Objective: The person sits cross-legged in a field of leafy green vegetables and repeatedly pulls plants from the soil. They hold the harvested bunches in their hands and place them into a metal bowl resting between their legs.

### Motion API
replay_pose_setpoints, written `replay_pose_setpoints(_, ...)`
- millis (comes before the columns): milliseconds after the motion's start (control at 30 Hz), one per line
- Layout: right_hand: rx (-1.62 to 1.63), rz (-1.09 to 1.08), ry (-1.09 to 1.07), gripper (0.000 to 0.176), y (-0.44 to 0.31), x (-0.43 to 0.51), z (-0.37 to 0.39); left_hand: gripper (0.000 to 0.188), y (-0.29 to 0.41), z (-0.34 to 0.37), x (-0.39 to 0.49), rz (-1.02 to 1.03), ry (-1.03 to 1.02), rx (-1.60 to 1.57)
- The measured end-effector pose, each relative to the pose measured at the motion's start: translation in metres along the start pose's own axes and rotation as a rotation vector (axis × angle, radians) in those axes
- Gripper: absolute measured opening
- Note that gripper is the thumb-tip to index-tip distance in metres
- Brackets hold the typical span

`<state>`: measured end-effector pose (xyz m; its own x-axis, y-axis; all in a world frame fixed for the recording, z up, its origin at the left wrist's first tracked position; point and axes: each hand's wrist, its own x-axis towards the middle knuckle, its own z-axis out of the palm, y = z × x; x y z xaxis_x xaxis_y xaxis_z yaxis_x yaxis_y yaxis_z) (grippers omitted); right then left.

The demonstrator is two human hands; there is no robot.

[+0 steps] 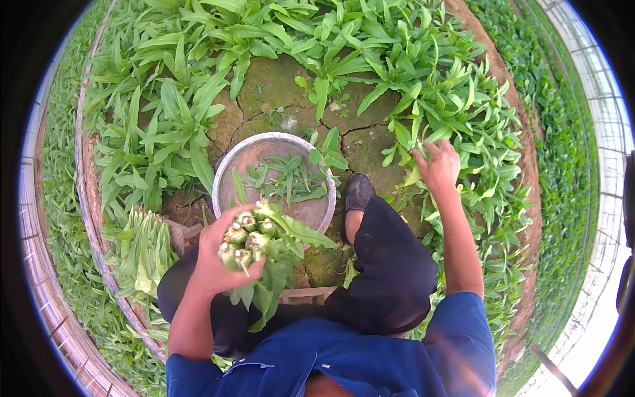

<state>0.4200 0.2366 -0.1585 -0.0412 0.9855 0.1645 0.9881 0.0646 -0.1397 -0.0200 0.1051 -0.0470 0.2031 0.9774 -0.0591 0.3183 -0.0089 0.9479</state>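
Note:
My left hand is closed around a bunch of leafy green plants, cut stem ends facing up and leaves hanging down over my lap. Beyond it a round shallow basin with a pale rim rests on the soil, with loose green leaves in it. On the right, my right hand reaches in at the edge of the growing leafy plants, fingers bent near a stem and leaves; whether they grip one cannot be told.
Cracked, mossy soil lies beyond the basin. A pile of harvested plants lies at the left. My shoe stands right of the basin. Part of a wooden stool shows beneath me. Dense leafy rows and a pale hose-like edge curve around the left.

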Motion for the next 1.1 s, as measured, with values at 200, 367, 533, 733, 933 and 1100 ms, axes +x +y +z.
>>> replay_pose_setpoints(200, 0.635, -0.114, -0.084, 0.033, -0.100, 0.018, -0.107, 0.078, 0.006, 0.019, 0.001, 0.146, -0.018, 0.124)
replay_pose_setpoints(367, 0.763, -0.292, -0.200, 0.032, -0.165, 0.010, -0.146, 0.088, 0.015, 0.026, -0.004, 0.150, -0.004, 0.148)
replay_pose_setpoints(533, 0.983, -0.347, -0.192, 0.035, -0.215, -0.006, -0.160, 0.105, 0.008, 0.026, -0.010, 0.285, 0.146, 0.323)
replay_pose_setpoints(733, 1.422, -0.212, -0.224, 0.043, -0.245, -0.029, -0.132, 0.115, 0.012, 0.013, -0.013, 0.160, 0.191, 0.346)
replay_pose_setpoints(933, 1.569, -0.038, -0.397, 0.035, -0.251, -0.024, -0.115, 0.111, -0.011, 0.008, -0.008, 0.165, 0.275, 0.463)
replay_pose_setpoints(1100, 1.455, -0.024, -0.354, 0.029, -0.251, -0.019, -0.095, 0.105, -0.010, 0.002, -0.009, 0.210, 0.266, 0.535)
